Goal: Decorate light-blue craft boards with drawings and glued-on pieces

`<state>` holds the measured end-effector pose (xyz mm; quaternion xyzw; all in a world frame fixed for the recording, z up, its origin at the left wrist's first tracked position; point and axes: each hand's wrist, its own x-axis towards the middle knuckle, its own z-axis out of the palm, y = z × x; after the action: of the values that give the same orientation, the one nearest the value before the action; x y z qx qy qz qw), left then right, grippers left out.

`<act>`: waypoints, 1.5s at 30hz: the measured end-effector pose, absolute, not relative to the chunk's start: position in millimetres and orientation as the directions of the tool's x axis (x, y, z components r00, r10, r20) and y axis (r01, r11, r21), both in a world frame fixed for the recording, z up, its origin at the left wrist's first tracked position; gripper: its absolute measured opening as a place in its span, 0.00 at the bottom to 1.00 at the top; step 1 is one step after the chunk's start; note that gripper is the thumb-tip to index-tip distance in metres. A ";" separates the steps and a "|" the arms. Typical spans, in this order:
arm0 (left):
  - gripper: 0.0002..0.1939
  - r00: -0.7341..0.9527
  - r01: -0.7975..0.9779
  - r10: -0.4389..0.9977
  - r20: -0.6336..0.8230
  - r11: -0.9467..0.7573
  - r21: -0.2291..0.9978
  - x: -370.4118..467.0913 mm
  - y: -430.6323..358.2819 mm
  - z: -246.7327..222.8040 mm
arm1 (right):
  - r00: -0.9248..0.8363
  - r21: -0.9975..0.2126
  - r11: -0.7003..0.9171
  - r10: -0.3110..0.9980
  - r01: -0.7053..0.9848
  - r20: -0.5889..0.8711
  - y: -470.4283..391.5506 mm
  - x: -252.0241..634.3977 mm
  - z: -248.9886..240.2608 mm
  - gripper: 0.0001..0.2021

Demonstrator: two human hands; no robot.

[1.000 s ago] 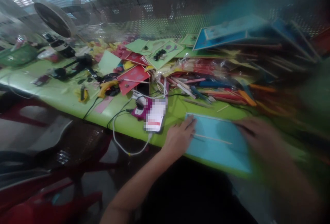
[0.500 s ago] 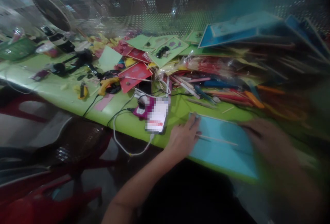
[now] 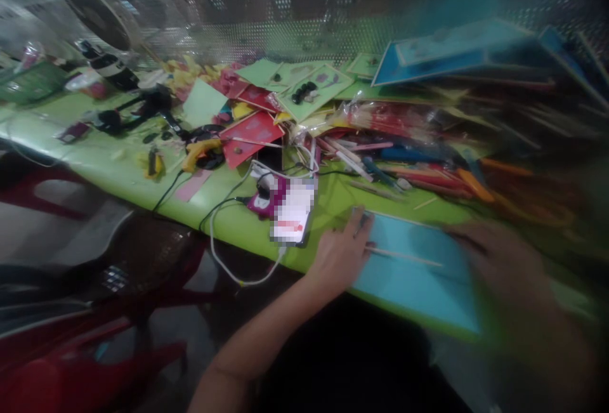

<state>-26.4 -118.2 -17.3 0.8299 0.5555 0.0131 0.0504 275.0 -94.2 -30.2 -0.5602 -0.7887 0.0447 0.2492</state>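
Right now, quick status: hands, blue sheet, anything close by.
Left hand on blue sheet, left side; right hand at its upper right corner, blurred. Thin stick over the sheet. Phone near left hand, apart.

Perforated wall at 12 o'clock, light showing through its openings, brightest toward 10 o'clock. A round fan stands before it at 10. A green table extends from 9 o'clock across the centre. Red chair at 8; grey floor at 9. Dimness and blur prevail toward 3.
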 end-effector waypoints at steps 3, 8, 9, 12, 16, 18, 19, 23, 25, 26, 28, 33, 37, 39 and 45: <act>0.29 0.388 0.918 0.921 -0.023 -0.385 0.091 -26.9 -119.0 -18.2 | -0.275 -0.328 0.397 0.891 0.857 0.361 -93.7 275.5 -30.9 0.18; 0.28 0.398 0.912 0.917 0.019 -0.398 0.096 -28.4 -120.7 -22.5 | -0.271 -0.309 0.391 0.890 0.867 0.366 -92.8 275.2 -30.9 0.17; 0.28 0.399 0.912 0.917 0.026 -0.400 0.097 -28.5 -121.0 -23.4 | -0.273 -0.304 0.391 0.890 0.869 0.366 -92.6 274.9 -30.6 0.17; 0.28 0.398 0.911 0.917 0.039 -0.400 0.102 -28.7 -121.2 -25.7 | -0.271 -0.294 0.389 0.888 0.873 0.371 -91.8 273.5 -29.5 0.17; 0.28 0.400 0.908 0.915 0.043 -0.402 0.113 -29.1 -121.0 -27.3 | -0.256 -0.318 0.363 0.907 0.876 0.333 -91.3 271.7 -28.0 0.16; 0.28 0.401 0.907 0.915 0.042 -0.403 0.118 -29.3 -120.9 -27.2 | -0.244 -0.329 0.346 0.918 0.879 0.312 -91.3 271.1 -27.2 0.15; 0.28 0.401 0.907 0.915 0.040 -0.403 0.122 -29.4 -120.9 -26.9 | -0.244 -0.336 0.342 0.921 0.877 0.303 -91.3 270.9 -26.7 0.15; 0.28 0.400 0.905 0.916 0.035 -0.401 0.143 -29.9 -120.9 -25.9 | -0.233 -0.357 0.336 0.925 0.872 0.301 -91.7 269.8 -24.6 0.16; 0.28 0.402 0.903 0.915 0.041 -0.403 0.151 -30.3 -120.7 -25.6 | -0.213 -0.358 0.319 0.928 0.878 0.305 -92.1 269.4 -25.0 0.17; 0.28 0.403 0.901 0.914 0.045 -0.405 0.154 -30.6 -120.6 -25.5 | -0.202 -0.360 0.311 0.929 0.880 0.310 -92.3 269.4 -25.8 0.17; 0.28 0.405 0.899 0.913 0.053 -0.408 0.161 -31.4 -120.4 -25.2 | -0.185 -0.362 0.301 0.929 0.882 0.321 -92.9 270.0 -28.4 0.17; 0.25 0.423 0.885 0.902 0.085 -0.432 0.176 -34.5 -120.5 -25.7 | -0.193 -0.348 0.318 0.917 0.882 0.349 -96.5 275.2 -32.4 0.15; 0.21 0.457 0.855 0.877 0.147 -0.479 0.198 -37.2 -120.9 -28.8 | -0.117 -0.358 0.287 0.895 0.888 0.430 -100.2 279.7 -28.4 0.13; 0.20 0.468 0.847 0.867 0.169 -0.495 0.195 -38.1 -121.1 -30.3 | -0.079 -0.366 0.271 0.884 0.890 0.461 -101.4 280.4 -25.6 0.12; 0.21 0.471 0.852 0.868 0.160 -0.494 0.174 -38.7 -121.4 -27.7 | -0.057 -0.409 0.262 0.892 0.874 0.449 -103.2 277.7 -19.0 0.11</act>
<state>-38.7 -121.4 -27.7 0.8569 0.5017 0.1136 0.0349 277.7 -103.2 -19.0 -0.6073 -0.7269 0.0135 0.3203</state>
